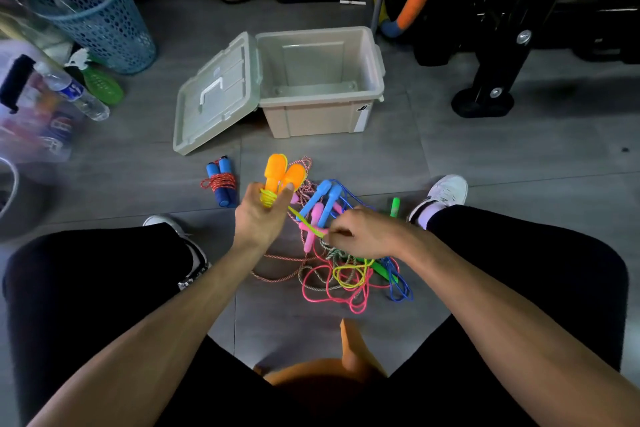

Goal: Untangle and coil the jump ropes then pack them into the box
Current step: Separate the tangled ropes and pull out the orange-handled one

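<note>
left hand (259,215): grips two orange plastic handles (283,174) | right hand (360,230): pinches yellow cord (304,221) | tip: feed cord slowly, wind even loops, avoid snagging tangled ropes (346,274)

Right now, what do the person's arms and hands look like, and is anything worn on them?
Both arms are bare from the frame's bottom edge to the wrist: no sleeves show. The left hand and right hand wear no gloves, and no watch, ring or bracelet is visible.
</note>
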